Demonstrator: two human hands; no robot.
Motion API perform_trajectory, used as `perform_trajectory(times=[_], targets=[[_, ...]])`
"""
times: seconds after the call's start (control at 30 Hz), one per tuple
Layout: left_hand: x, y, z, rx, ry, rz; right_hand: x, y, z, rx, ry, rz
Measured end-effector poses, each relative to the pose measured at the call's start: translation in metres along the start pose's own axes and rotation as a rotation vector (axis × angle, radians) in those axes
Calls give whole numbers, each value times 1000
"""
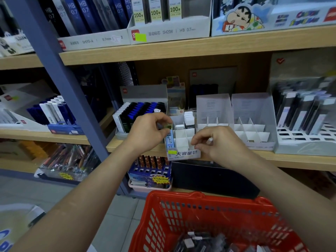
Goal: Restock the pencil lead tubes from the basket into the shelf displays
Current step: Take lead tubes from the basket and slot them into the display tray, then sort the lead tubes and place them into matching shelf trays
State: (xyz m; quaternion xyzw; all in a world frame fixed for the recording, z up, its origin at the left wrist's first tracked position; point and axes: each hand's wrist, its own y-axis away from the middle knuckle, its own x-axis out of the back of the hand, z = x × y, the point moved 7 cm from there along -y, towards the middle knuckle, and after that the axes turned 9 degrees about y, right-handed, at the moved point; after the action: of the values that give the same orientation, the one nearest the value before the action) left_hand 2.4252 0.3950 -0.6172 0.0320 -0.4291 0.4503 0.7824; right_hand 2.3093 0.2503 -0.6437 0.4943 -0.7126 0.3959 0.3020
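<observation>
Red plastic basket (200, 211) fills the lower right of the frame, with dark lead tubes (196, 240) heaped at its bottom. At centre, a small white display box (183, 142) sits at the very front lip of the wooden shelf (272, 159), its printed face flush with the edge.

The left hand (151, 131) pinches a pale blue tube (170, 140) by its top. The tube stands nearly upright along the box's left wall, and whether it is inside or outside that wall cannot be told. The right hand (218, 142) has curled fingers, with thumb and forefinger pinching the box's front right corner.

Most front cells of the box are open; a few white-capped tubes (189, 118) stand at its back. Just right of the hands stand two divided trays (251, 131) — their cells open too.
</observation>
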Motion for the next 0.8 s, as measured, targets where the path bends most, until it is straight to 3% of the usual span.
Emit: perform_trajectory(times=[0.27, 0.37, 0.43, 0.53, 0.67, 0.8], targets=[[22, 15, 24, -117, 42, 112, 24, 4, 0, 7, -95, 73], [27, 30, 46, -136, 128, 47, 37, 6, -3, 9, -148, 44], [22, 46, 63, -124, 190, -111, 39, 11, -5, -12, -174, -119], [-5, 76, 80, -47, 238, -423, 25, 33, -2, -61, -100, -503], [-66, 120, 73, -34, 38, -722, -26, 83, 14, -175, -53, -944], [-134, 155, 30, 7, -119, -896, -90, 136, 43, -317, -3, -1114]])
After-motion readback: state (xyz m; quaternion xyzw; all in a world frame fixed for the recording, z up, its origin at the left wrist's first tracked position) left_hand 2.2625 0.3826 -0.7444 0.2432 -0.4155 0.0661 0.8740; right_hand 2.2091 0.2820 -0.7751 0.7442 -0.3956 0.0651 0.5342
